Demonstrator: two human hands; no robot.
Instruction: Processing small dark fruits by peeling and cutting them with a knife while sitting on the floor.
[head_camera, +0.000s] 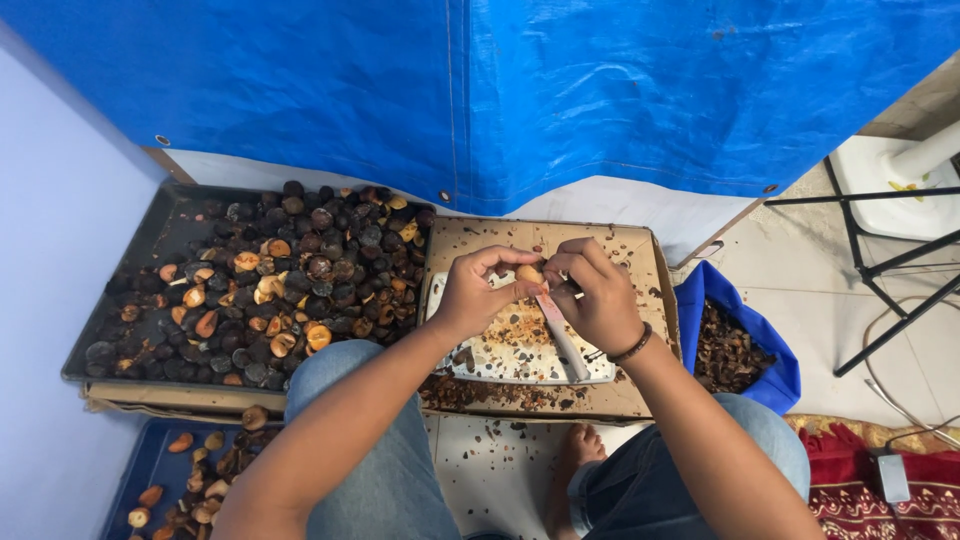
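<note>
A: What is the left hand doing?

B: It is closed around a small tan nut, pinched between thumb and fingertips, held up above the pale cutting board.

A: And the right hand?

B: Curled tight on a small knife, whose tip meets the nut. A dark bracelet sits on that wrist. Both hands touch at the nut, just over the far part of the board.

A: Where does the board lie?

B: Inside a shallow cardboard box on the floor, littered with brown shell bits. The person's bare foot rests just near of that box, between two knees in jeans.

A: What is to the left?

B: A dark metal tray heaped with blackish round nuts, some split open and showing orange-tan insides. Nearer, at the bottom left, a blue tray holds a few peeled brown pieces.

A: And right?

B: A blue bag just beside the box, filled with dark shells. A blue tarp hangs across the far side.
</note>
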